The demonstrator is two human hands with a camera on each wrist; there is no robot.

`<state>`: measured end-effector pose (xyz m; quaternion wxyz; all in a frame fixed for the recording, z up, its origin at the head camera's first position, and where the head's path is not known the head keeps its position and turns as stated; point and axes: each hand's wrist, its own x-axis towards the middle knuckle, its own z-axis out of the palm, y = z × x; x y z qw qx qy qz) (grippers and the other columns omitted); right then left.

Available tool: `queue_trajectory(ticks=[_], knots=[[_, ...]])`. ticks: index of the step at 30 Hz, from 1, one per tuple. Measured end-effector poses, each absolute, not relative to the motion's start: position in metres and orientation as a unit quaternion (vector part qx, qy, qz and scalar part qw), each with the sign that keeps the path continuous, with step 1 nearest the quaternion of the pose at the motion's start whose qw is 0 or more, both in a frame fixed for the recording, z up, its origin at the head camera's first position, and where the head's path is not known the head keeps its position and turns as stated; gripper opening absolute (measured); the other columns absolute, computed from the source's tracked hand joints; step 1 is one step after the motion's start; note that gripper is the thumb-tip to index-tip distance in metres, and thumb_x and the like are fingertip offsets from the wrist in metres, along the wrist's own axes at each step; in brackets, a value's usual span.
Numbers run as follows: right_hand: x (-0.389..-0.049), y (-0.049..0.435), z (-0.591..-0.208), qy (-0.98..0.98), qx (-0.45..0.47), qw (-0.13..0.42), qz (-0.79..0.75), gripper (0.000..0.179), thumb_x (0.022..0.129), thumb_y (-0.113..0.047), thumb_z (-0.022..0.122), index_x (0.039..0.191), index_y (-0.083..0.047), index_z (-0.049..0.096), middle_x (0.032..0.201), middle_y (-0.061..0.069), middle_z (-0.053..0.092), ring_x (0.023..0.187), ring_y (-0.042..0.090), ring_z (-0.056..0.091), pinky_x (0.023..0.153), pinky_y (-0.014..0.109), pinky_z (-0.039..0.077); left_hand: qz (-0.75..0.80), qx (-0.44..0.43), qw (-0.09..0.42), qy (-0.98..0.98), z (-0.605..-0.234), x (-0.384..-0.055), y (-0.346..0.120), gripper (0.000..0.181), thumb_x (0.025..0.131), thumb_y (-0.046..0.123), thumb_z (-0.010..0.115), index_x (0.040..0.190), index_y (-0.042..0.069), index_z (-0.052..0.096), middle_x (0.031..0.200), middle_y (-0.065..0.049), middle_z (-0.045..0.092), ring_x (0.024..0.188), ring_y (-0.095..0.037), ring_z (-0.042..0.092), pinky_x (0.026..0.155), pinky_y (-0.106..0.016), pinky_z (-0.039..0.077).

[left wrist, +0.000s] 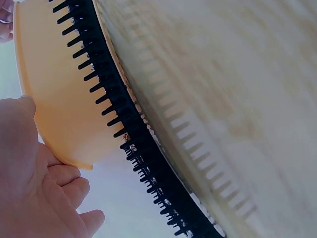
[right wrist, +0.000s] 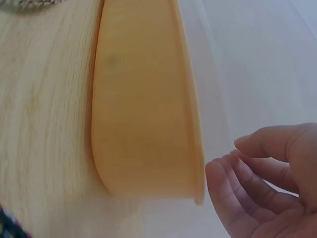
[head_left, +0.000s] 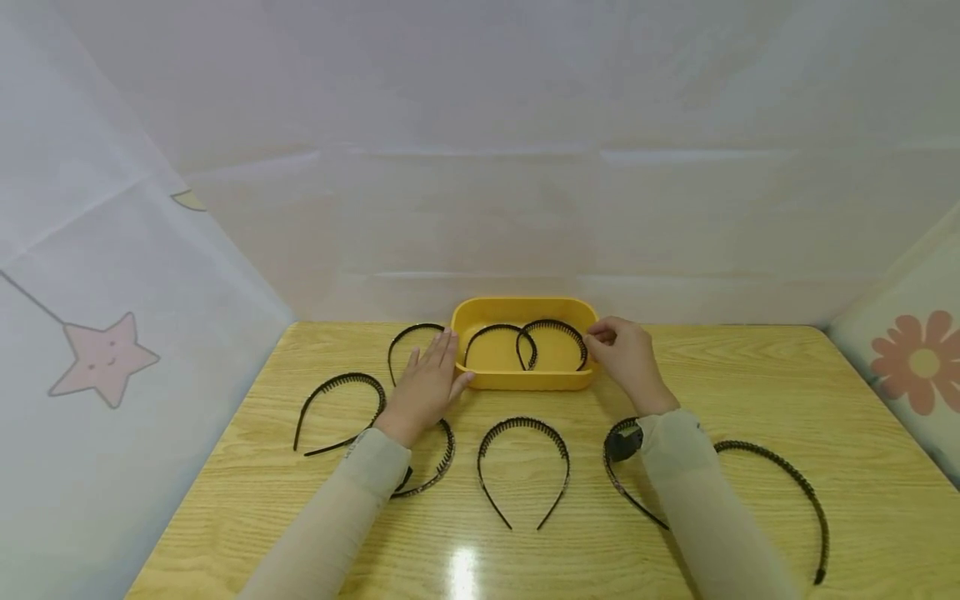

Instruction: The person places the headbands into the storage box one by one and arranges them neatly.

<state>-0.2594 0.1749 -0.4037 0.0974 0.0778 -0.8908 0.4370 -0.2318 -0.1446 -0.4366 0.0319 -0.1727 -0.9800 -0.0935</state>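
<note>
A yellow plastic basket [head_left: 525,382] stands at the back of the table. Inside it lie two black headbands, one toothed [head_left: 551,322] and one beside it [head_left: 501,328], their arcs overlapping. My left hand [head_left: 424,385] lies against the basket's left end, fingers extended and the thumb near the front rim. At the right end is my right hand [head_left: 628,360], its fingers loosely bent near the rim; the right wrist view shows nothing between thumb and fingers. A black toothed headband [left wrist: 106,94] looms close in the left wrist view, in front of the basket [left wrist: 54,89].
More headbands lie on the wooden table [head_left: 757,383]: a toothed one [head_left: 343,379] at left, one behind my left hand [head_left: 411,330], one under that wrist [head_left: 450,457], one front centre [head_left: 522,422], one beneath the right wrist [head_left: 613,475], one far right [head_left: 816,500].
</note>
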Motion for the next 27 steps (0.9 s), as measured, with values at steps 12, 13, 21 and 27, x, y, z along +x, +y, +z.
queue_trajectory(ticks=[12, 13, 21, 27], knots=[[-0.248, 0.194, -0.388, -0.919, 0.182, 0.043, 0.346, 0.021, 0.100, -0.014, 0.065, 0.113, 0.001, 0.073, 0.102, 0.013, 0.072, 0.091, 0.029, 0.067, 0.082, 0.048, 0.057, -0.094, -0.173, 0.028, -0.980, -0.433, -0.232, -0.145, 0.077, 0.109, 0.051, 0.033, 0.162, 0.000, 0.010, 0.168, -0.018, 0.011, 0.155, -0.033, 0.015, 0.123, -0.057, 0.011], [-0.247, 0.196, -0.387, -0.920, 0.191, 0.041, 0.338, 0.021, 0.100, -0.014, 0.065, 0.113, 0.001, 0.073, 0.101, 0.012, 0.072, 0.091, 0.028, 0.067, 0.082, 0.048, 0.057, -0.095, -0.172, 0.026, -0.980, -0.433, -0.232, -0.145, 0.077, 0.109, 0.052, 0.033, 0.162, 0.000, 0.009, 0.168, -0.017, 0.011, 0.155, -0.033, 0.014, 0.124, -0.056, 0.011], [-0.235, 0.223, -0.381, -0.930, 0.238, 0.011, 0.280, 0.021, 0.100, -0.015, 0.065, 0.112, 0.000, 0.073, 0.103, 0.010, 0.072, 0.088, 0.022, 0.066, 0.078, 0.046, 0.058, -0.097, -0.171, 0.026, -0.980, -0.434, -0.233, -0.145, 0.077, 0.109, 0.052, 0.032, 0.162, 0.001, 0.009, 0.168, -0.017, 0.010, 0.155, -0.032, 0.014, 0.123, -0.057, 0.012], [-0.227, 0.250, -0.382, -0.931, 0.266, -0.022, 0.247, 0.019, 0.099, -0.011, 0.067, 0.112, 0.001, 0.072, 0.102, 0.008, 0.071, 0.086, 0.018, 0.065, 0.075, 0.042, 0.057, -0.094, -0.166, 0.022, -0.981, -0.435, -0.234, -0.144, 0.077, 0.109, 0.052, 0.032, 0.162, 0.001, 0.009, 0.169, -0.016, 0.009, 0.155, -0.031, 0.013, 0.124, -0.056, 0.011]])
